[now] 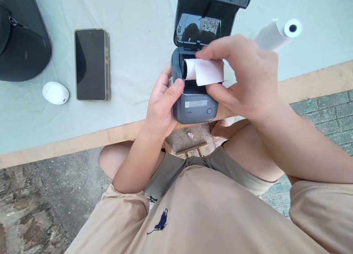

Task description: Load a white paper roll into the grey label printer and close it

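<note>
A dark grey label printer (179, 112) is held at the table's near edge, its lid (197, 29) swung up and back. My left hand (162, 105) grips the printer's left side, thumb on the front rim. Inside the open compartment sits a small white paper roll (209, 70), a loose flap of paper hanging over its front. My right hand (245, 77) closes around the roll's right end, forefinger at the back and thumb at the front. A power button and a pale sticker show on the printer's front.
On the pale cloth-covered table (132, 62) lie a smartphone (91, 64) and a white earbud case (55, 92). A black bag (23, 44) stands at the far left. Another white paper roll (275, 35) lies right of the printer. The wooden edge (121, 136) runs before my knees.
</note>
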Available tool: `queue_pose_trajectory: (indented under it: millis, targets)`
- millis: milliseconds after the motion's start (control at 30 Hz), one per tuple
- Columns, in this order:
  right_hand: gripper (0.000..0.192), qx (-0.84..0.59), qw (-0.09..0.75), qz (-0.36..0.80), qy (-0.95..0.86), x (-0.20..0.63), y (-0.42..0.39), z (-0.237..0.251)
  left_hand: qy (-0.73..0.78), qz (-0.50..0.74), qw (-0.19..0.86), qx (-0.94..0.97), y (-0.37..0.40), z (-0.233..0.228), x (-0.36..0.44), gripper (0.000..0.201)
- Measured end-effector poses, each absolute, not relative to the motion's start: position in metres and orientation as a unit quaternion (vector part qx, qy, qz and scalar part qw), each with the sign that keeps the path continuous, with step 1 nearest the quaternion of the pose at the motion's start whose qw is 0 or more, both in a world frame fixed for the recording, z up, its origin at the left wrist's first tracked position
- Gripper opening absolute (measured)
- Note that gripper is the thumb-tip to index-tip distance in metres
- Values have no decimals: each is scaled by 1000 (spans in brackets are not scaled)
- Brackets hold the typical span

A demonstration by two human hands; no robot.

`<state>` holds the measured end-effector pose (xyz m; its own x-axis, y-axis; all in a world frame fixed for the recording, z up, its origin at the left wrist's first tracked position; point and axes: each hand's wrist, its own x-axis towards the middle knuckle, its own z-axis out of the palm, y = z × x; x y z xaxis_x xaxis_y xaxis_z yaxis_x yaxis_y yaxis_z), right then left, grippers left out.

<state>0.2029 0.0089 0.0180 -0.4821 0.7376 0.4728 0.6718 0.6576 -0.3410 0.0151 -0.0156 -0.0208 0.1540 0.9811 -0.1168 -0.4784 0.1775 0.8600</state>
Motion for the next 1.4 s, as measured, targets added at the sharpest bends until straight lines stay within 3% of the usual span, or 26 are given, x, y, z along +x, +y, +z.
queue_pose_trajectory:
  millis: [100, 267, 367, 533, 767, 867, 933, 1100, 1400]
  targets:
    - [11, -394, 319, 51, -860, 206, 10, 17, 357, 542, 678, 346, -15, -22, 15, 35]
    - [12, -373, 385, 19, -844, 200, 6, 16, 339, 549, 692, 323, -15, -21, 16, 36]
    - [6, -335, 404, 13, -851, 192, 0, 11, 317, 552, 710, 301, -15, -18, 15, 25]
    - [11, -325, 397, 50, -857, 190, -6, 7, 298, 543, 723, 306, -17, -16, 11, 25]
    - [24, -394, 363, 93, -839, 201, -3, 17, 325, 545, 693, 343, -18, -21, 10, 55]
    - [26, -396, 350, 108, -842, 201, -3, 19, 318, 544, 690, 355, -18, -23, 10, 54]
    - [30, -409, 369, 111, -827, 200, -4, 20, 319, 541, 688, 364, -17, -25, 9, 53]
    - [51, -487, 419, 199, -740, 202, 0, 28, 310, 527, 685, 397, -16, -31, 6, 73]
    - [39, -466, 439, 271, -719, 204, 0, 30, 323, 533, 678, 391, -18, -30, 8, 74]
